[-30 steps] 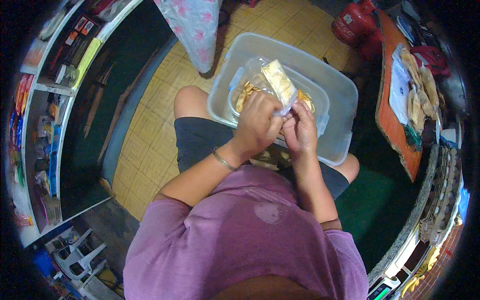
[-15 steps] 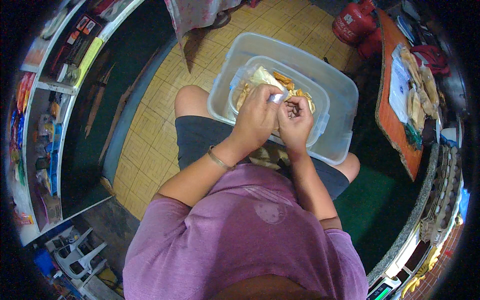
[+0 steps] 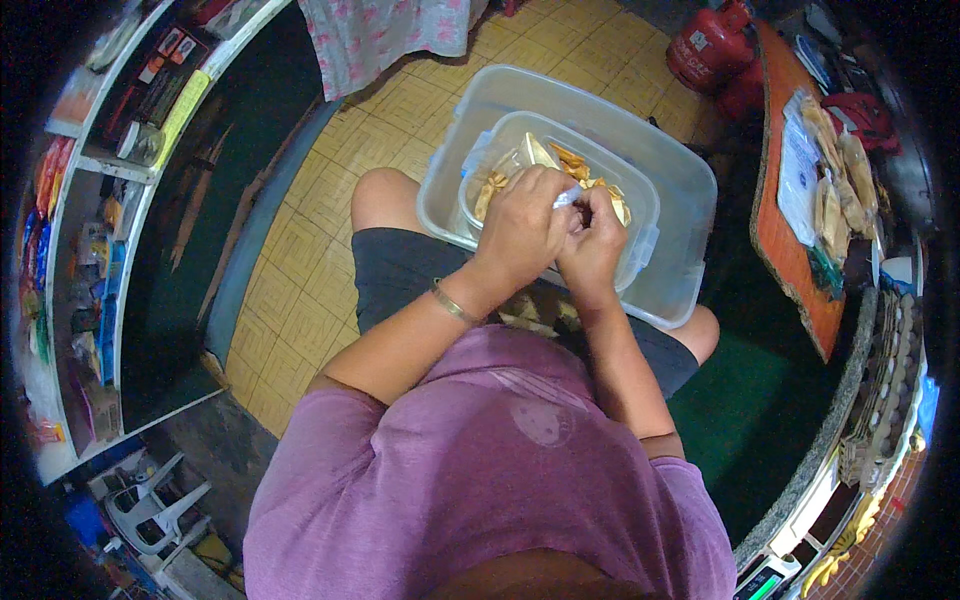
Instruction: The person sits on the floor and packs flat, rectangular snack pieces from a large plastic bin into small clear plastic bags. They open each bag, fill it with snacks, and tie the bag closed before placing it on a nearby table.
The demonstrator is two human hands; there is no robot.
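Observation:
Both hands meet above a smaller clear plastic tub (image 3: 648, 215), which sits inside a large clear plastic bin (image 3: 690, 240) at my lap. My left hand (image 3: 522, 225) is closed on a clear plastic bag (image 3: 541, 152) with pale contents; the bag's bunched end pokes out between the hands. Against it, my right hand (image 3: 592, 245) has its fingers curled, pinching at the same bunched plastic. Its fingertips are partly hidden by shadow and by the left hand. Yellow and brown chip-like pieces (image 3: 570, 160) lie in the small tub around the bag.
On the right, an orange-topped table (image 3: 770, 215) carries filled plastic packs (image 3: 832, 215). Red gas cylinders (image 3: 705, 50) stand behind it. Shelves of goods (image 3: 100, 250) line the left side, and a flowered cloth (image 3: 385, 35) hangs at the far left.
My hands have drawn closer together at the bunched plastic, and the left has turned slightly over the bag. The flowered cloth has swung to the left.

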